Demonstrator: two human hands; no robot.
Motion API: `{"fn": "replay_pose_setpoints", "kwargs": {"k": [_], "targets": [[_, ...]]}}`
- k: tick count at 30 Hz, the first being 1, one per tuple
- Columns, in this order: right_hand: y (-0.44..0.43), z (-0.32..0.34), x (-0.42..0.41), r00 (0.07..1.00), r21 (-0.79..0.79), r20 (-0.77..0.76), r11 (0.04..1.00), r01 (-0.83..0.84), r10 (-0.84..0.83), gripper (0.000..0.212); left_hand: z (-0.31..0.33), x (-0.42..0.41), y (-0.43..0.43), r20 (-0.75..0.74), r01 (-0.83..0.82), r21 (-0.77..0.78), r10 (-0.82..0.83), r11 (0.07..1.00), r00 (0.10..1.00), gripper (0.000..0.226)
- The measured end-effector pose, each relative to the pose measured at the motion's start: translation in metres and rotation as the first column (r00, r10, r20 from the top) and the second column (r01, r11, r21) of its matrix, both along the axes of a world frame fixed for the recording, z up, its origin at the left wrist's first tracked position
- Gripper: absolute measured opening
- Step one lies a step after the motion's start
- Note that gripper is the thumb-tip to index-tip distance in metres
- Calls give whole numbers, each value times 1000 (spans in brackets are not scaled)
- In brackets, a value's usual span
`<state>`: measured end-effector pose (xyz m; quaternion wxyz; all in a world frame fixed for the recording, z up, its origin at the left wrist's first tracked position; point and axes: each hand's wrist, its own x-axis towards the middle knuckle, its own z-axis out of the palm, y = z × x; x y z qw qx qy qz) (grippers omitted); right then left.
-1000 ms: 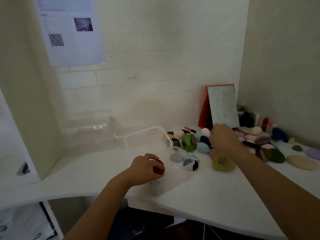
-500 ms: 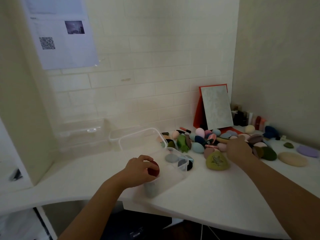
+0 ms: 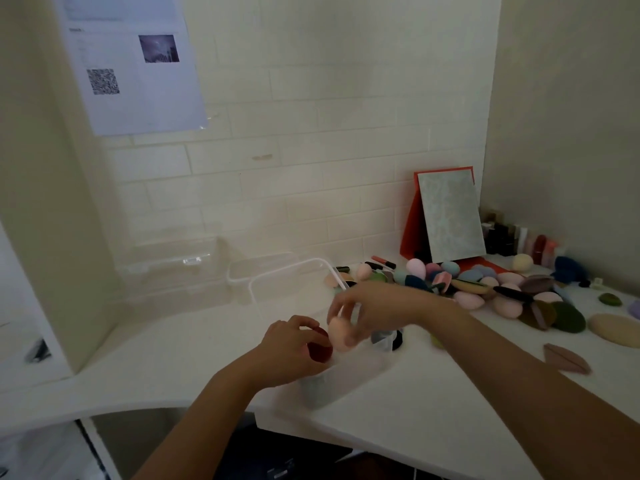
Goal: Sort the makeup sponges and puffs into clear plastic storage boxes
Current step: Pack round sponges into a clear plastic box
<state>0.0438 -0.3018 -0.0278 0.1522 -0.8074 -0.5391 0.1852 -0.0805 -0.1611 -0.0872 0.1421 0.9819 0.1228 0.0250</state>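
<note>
Since the earlier frame the right hand [image 3: 377,311] has swung from the pile of sponges and puffs [image 3: 485,289] across to the clear box [image 3: 351,374], and it now carries a pink sponge [image 3: 341,337]. Its fingers [image 3: 360,323] pinch the egg-shaped sponge from above, just over the box. The left hand [image 3: 294,348] has stayed at the box's nine o'clock side, its fingers curled round a dark red sponge [image 3: 320,349] just beside the pink one; whether the two touch I cannot tell. The box rests on the white tabletop [image 3: 433,410] near its front edge, and a few dark pieces at its far end are partly hidden by the right wrist. From the box, the pile lies at two o'clock, a white-rimmed container [image 3: 291,268] at eleven o'clock, and a second clear box [image 3: 173,261] at ten o'clock against the tiled wall. A beige puff [image 3: 613,329] and a mauve puff [image 3: 566,358] lie apart at three o'clock. A red-backed mirror [image 3: 448,216] stands behind the pile.
</note>
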Motion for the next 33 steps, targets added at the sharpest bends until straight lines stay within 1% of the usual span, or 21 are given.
{"fn": "replay_pose_setpoints", "kwargs": {"k": [2,3,5,8,10,13,15,18,21,23,26,29,30,32,33], "targets": [[12,-14,1,999,-67,20,997,-44,46,43,1,1,0,13,12,-6,-12,1000,1000,41],[18,-20,2,998,-70,43,996,-52,55,41,1,2,0,17,10,-12,-10,1000,1000,41],[26,-31,6,997,-37,56,998,-44,46,37,2,3,1,33,7,-11,-7,1000,999,41],[33,-40,12,1000,3,29,1000,-4,4,33,1,5,5,59,-6,15,5,1000,998,43],[35,-42,14,1000,26,11,1000,-7,7,31,-1,6,6,100,-16,-17,18,1000,995,42],[38,-42,16,1000,40,-28,999,-13,14,31,-3,7,7,182,-36,-50,45,998,982,35],[40,-42,16,999,29,-38,999,-13,14,33,-6,9,8,190,-72,-107,91,992,978,33],[45,-42,15,1000,-17,-4,1000,-9,8,34,-8,10,9,195,-101,-167,134,981,972,30],[54,-44,13,999,-37,42,999,18,-17,27,-5,9,11,209,-76,-158,109,984,972,14],[61,-45,12,998,-27,53,999,31,-30,25,-1,8,14,182,-54,-131,78,990,980,10],[65,-42,15,1000,0,7,1000,-3,3,26,5,9,19,128,-52,-104,66,993,990,12],[62,-33,27,990,11,-105,995,-99,99,26,6,11,19,104,-51,-79,59,996,993,19],[59,-28,32,983,36,-151,995,-98,102,24,5,11,19,106,-51,-68,58,996,993,18],[51,-17,42,967,146,-251,989,-14,51,16,2,11,20,114,-66,-68,73,996,991,16],[48,-12,50,966,222,-259,974,47,13,11,1,11,20,122,-74,-80,83,994,989,16]]}}
